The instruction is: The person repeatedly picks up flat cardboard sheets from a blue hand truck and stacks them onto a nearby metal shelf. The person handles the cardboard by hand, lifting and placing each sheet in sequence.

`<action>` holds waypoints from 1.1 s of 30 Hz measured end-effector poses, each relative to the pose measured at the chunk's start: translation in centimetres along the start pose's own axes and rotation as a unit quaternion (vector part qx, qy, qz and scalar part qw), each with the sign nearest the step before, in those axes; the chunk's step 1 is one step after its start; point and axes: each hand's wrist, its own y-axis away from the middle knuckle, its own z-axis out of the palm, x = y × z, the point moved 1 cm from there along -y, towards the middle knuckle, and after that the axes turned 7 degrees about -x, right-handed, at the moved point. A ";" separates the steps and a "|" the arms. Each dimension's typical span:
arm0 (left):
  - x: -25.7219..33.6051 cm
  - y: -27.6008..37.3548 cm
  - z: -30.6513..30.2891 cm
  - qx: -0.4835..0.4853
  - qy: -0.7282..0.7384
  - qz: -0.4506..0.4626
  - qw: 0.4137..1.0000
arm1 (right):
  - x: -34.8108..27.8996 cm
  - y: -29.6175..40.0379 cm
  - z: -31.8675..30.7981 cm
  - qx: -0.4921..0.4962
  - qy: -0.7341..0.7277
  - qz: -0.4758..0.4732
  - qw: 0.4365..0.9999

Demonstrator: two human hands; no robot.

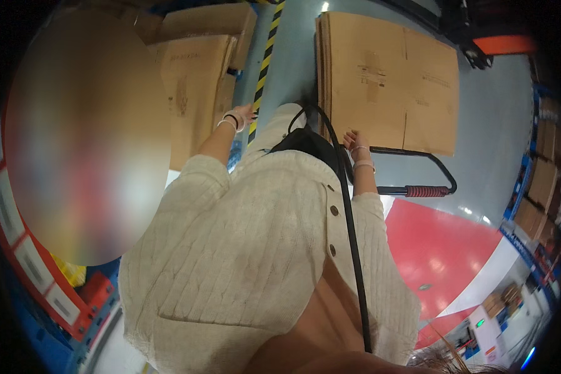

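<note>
My left hand (244, 117), with bands around its wrist, hangs with loosely spread fingers and nothing in it. It is nearest to the yellow-and-black floor tape (265, 70) and, on its left, a cardboard stack (194, 93). My right hand (356, 140) has slightly bent fingers and no visible object in it. In the picture it overlaps the near edge of a stack of flattened cardboard boxes (388, 84); I cannot tell whether it touches. Beside that wrist runs the black tubular handle (442, 168) of a cart, bearing a ribbed dark red grip (427, 191).
Blue racks with cardboard boxes (542, 177) line the right side. Orange-and-black equipment (505, 45) stands at the upper right. A shelf beam with white labels (35, 264) runs along the left. A large blurred patch hides the area above it. Grey floor (290, 56) separates the stacks.
</note>
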 end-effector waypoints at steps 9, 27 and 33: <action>-10.2 0.3 -2.1 0.006 0.018 -0.037 0.999 | -5.5 -0.5 -9.2 0.064 0.283 -0.353 0.890; -0.8 7.8 25.2 -0.368 -0.629 0.441 0.524 | -4.8 10.0 -15.3 0.463 0.670 -0.156 0.559; -6.9 12.8 34.5 -0.375 -0.630 0.469 0.491 | -3.2 10.9 -16.8 0.468 0.525 -0.370 0.608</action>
